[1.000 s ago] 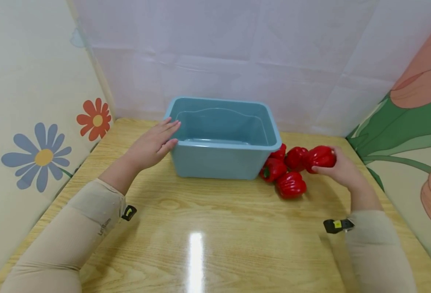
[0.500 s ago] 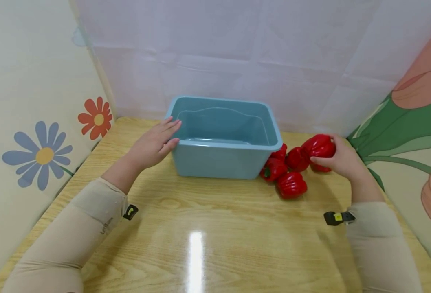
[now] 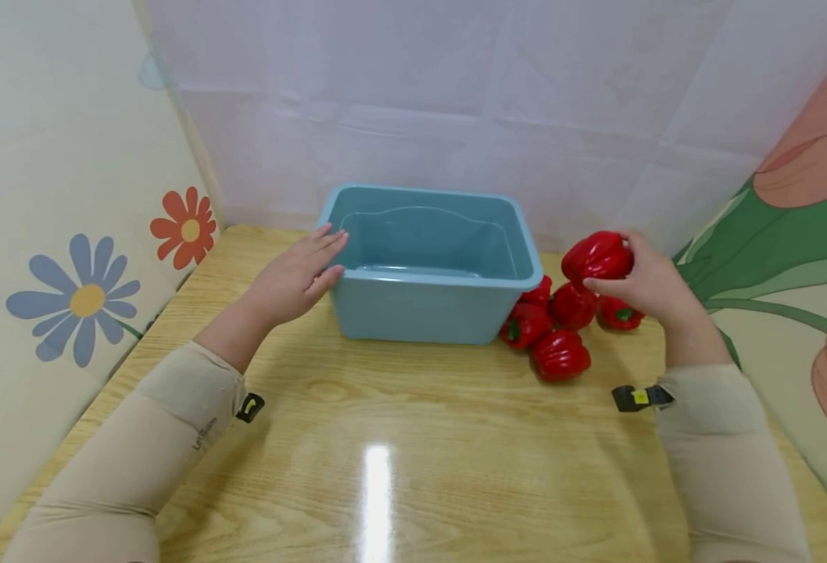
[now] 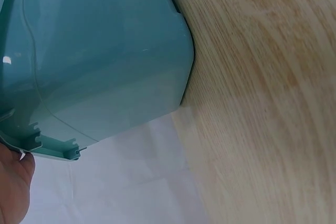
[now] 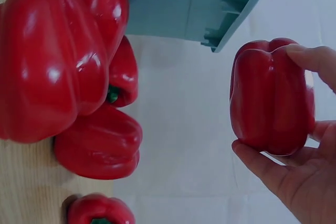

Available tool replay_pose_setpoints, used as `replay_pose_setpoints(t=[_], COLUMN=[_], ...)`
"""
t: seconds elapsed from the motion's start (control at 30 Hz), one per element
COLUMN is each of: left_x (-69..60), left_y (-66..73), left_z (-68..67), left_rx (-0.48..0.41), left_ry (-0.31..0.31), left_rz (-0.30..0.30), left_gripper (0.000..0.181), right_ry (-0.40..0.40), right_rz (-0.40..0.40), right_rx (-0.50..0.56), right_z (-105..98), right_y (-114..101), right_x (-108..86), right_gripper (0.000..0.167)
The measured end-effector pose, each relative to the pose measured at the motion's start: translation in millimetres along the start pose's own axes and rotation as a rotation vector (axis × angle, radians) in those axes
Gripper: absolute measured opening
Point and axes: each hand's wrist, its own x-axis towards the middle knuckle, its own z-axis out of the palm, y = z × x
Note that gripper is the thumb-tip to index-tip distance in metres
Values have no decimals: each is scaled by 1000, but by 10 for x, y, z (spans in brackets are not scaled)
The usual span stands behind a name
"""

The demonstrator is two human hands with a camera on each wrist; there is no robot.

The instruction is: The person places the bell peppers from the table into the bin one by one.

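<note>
Currently, right hand [image 3: 656,285] grasps a red bell pepper [image 3: 599,256], thumb and fingers around its sides. Pepper is in the air, right of the blue bin [image 3: 420,313] and above the other red peppers [image 3: 560,356]; right wrist view shows it against the white backdrop [image 5: 178,129]. Five others on the wood-grain table [image 3: 301,477], bunched near the bin's right end, the rightmost with green stem showing. Left hand [image 3: 287,274]: fingers straight, laid at the bin's left rim. Writing: dark lettering [image 3: 205,435] on the left sleeve [image 3: 104,469], starts "Le", remainder too blurred to read. Black wrist device [image 3: 642,398] at right sleeve carries a yellow patch, markings too small to make out.
</note>
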Motion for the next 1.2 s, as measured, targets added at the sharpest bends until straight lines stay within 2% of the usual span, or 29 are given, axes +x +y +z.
replay_pose_setpoints(t=[0.27,0.7,1.2], left_x=[1,9,5], left_y=[2,1,41], left_z=[-13,-20,-50], left_rx=[24,68,81], left_ry=[-3,-7,-19], left_rz=[12,27,22], left_gripper=[57,57,57], right_ry=[2,-9,-10], right_rz=[-66,-93,-124], right_rx=[13,16,44], right_z=[9,15,158], right_y=[-152,-387,-627], right_x=[61,137,235], right_gripper=[92,95,91])
